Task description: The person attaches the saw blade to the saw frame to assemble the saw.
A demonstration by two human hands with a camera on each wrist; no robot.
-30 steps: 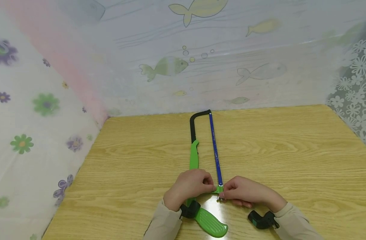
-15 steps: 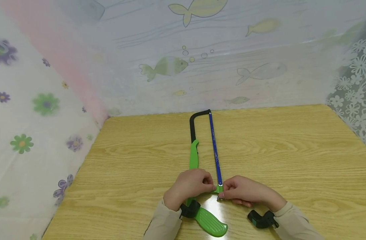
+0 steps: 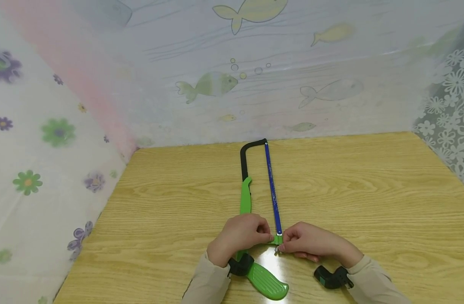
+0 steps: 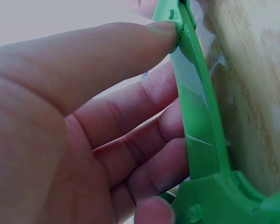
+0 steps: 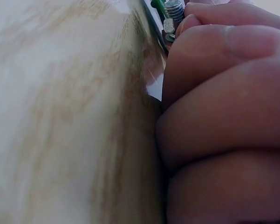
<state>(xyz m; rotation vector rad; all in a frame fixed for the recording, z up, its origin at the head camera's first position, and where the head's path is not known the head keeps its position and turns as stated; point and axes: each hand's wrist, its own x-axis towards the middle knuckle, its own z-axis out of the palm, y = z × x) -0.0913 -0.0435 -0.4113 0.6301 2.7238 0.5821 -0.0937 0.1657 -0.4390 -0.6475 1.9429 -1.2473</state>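
Observation:
A hacksaw lies flat on the table in the head view, with a green handle (image 3: 267, 282), a black front frame (image 3: 244, 162) and a blue blade (image 3: 272, 190). My left hand (image 3: 243, 231) holds the green frame (image 4: 195, 107) near the blade's close end, thumb pressed on it and fingers curled behind. At that same end, my right hand (image 3: 311, 241) pinches a small metal wing nut (image 3: 278, 250) between thumb and forefinger. The right wrist view shows a threaded screw (image 5: 174, 8) beside the fingertips; the nut itself is mostly hidden there.
The wood-grain table (image 3: 368, 181) reaches back to a curtain (image 3: 269, 105) printed with fish. Flowered sheets hang at the left and right sides. A black wrist camera (image 3: 332, 278) sits on the right wrist, another on the left above the saw handle.
The small metal wing nut under my right fingertips has turned a little. Both hands and the hacksaw stay in nearly the same place.

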